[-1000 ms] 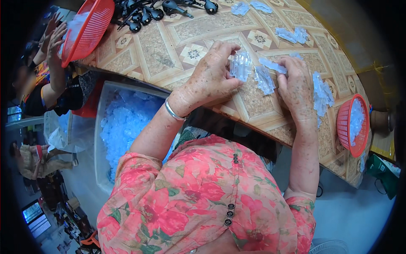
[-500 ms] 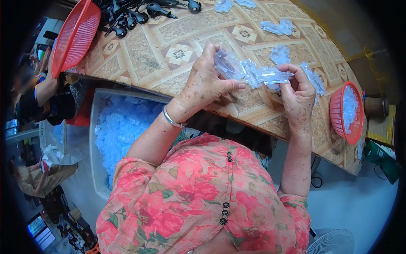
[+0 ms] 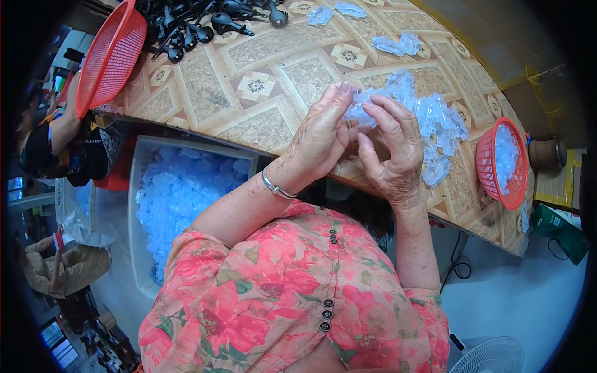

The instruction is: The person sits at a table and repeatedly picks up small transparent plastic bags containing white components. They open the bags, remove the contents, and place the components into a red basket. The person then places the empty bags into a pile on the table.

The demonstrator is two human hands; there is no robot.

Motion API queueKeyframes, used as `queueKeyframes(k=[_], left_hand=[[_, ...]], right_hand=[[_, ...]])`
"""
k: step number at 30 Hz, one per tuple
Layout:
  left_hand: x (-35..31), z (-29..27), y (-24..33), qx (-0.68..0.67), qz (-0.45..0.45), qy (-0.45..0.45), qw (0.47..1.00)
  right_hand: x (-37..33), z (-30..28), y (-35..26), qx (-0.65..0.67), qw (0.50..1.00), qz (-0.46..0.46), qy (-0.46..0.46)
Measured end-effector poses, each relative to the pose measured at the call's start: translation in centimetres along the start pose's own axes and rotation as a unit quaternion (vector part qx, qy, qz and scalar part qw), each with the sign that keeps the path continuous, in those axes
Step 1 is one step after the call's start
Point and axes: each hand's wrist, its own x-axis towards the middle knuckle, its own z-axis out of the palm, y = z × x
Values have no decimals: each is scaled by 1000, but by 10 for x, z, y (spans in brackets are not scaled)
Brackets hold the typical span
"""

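In the head view, the table [image 3: 214, 99] spreads across the far half, its top patterned like wood-framed tiles with small flowers. At its near edge, the left hand [image 3: 320, 133] has its grip closed on a clear plastic piece [image 3: 359, 112]; the right hand [image 3: 388, 146] touches that piece with curled fingers, but I cannot tell whether its grip is pinching. Just right of them lies a cluster of loose clear pieces [image 3: 438, 118], with smaller groups farther off. A red basket [image 3: 487, 161] of pale pieces stands near the right end; a larger red colander [image 3: 121, 62] tilts at the far left, beside a heap of black parts [image 3: 227, 23].

Below the table's left side sits a whitish bin [image 3: 132, 205] full of bluish clear pieces [image 3: 186, 196]. On the right are a green bag [image 3: 553, 227], pale floor [image 3: 497, 280] and, nearest, a fan [image 3: 494, 357]. A co-worker's arm [image 3: 65, 133] shows at the left.
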Motion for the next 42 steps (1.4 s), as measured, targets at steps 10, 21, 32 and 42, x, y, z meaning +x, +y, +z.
queueKeyframes(k=[10,21,32,42], left_hand=[[-2,6,3,7,10,-53,999],[-5,17,17,-88,5,-96,991],[-11,28,18,-54,16,-109,992],[-11,24,15,-46,28,-86,995]], right_hand=[[2,-1,6,54,992,105,33],[-5,3,-6,76,981,157,84],[-4,9,-8,60,988,118,73],[-7,15,-11,324,914,216,115]])
